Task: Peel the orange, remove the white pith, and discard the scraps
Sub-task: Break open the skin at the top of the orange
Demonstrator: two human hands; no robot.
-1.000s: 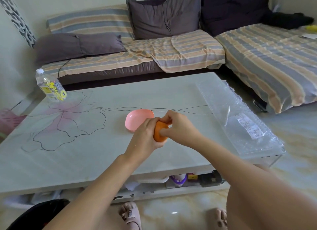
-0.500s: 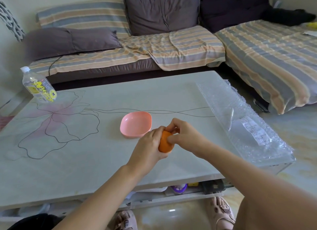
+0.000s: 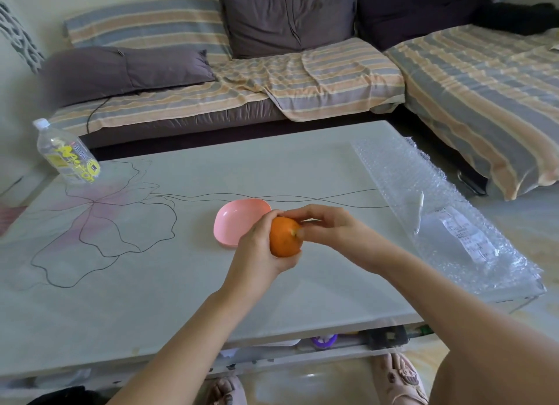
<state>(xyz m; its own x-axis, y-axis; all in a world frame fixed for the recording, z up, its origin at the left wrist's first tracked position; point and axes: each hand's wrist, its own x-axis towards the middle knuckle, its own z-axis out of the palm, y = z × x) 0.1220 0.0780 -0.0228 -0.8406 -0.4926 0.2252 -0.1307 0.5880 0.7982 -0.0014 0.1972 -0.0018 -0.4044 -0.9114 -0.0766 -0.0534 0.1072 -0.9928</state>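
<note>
I hold a whole orange (image 3: 282, 238) above the table (image 3: 181, 283), its skin still intact. My left hand (image 3: 257, 247) grips it from the left and below, fingers curled round it. My right hand (image 3: 326, 229) comes in from the right, its thumb pressing into the orange's top near the stem and its fingers curled over the far side. An empty pink bowl (image 3: 236, 220) sits on the table just behind and left of the orange.
A plastic water bottle (image 3: 68, 153) lies at the table's far left corner. Bubble wrap with a paper label (image 3: 438, 217) covers the table's right side. A striped sofa (image 3: 272, 81) runs behind the table. My sandalled feet (image 3: 399, 377) show below the near edge.
The view has shifted, and the orange now shows more fully between my hands. My right thumb now presses at the orange's top. Both hands keep their hold.
</note>
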